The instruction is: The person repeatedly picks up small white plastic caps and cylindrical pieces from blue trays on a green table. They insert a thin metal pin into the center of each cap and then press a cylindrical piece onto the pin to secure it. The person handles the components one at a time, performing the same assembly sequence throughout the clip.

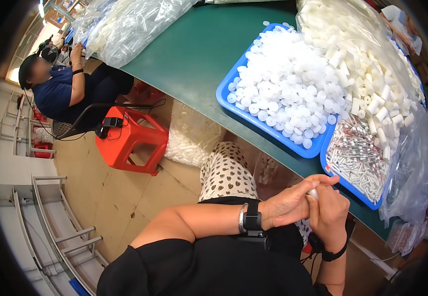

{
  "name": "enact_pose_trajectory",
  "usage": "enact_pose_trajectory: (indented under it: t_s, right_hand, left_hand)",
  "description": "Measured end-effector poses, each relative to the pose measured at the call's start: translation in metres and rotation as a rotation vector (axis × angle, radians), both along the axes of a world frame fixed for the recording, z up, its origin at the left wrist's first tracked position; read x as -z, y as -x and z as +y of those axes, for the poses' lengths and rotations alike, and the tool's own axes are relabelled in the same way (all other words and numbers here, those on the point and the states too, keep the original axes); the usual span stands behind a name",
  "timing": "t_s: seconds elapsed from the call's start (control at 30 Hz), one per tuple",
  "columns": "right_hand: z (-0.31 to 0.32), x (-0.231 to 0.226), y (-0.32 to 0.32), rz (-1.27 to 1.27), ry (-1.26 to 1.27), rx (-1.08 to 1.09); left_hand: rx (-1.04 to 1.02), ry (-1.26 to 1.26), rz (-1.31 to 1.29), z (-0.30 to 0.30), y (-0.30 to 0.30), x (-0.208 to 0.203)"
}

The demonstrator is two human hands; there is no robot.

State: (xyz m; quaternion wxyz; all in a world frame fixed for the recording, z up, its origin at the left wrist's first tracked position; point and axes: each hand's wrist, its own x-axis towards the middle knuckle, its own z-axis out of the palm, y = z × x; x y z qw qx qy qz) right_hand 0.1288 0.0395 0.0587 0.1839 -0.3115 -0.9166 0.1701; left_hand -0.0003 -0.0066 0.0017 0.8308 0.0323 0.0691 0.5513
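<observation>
My left hand (291,201) and my right hand (329,213) meet in front of me, just off the table's near edge. Pinched between their fingers is a small white cylinder (313,193), mostly covered, with only one rounded part showing. Just beyond the hands, a shallow blue tray (354,189) holds thin metal pins (354,140) and slim white sleeves. Left of it lies a bigger blue tray (317,147), heaped with translucent white discs (293,84). A clear bag spills short white tubes (382,108) beside both trays.
The green table (189,54) carries another clear plastic bag (130,34). A red stool (132,140) stands left of my legs, with a bag of white pieces (194,138) on the floor nearby. Another person (71,89) sits at the far left.
</observation>
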Motion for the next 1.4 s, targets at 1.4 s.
enact_pose_trajectory:
  t_s: [1.4]
  right_hand:
    - [-0.005, 0.034, -0.001, 0.718, 1.700, 0.231]
  left_hand:
    - [0.023, 0.046, 0.514, 0.002, 0.028, -0.007]
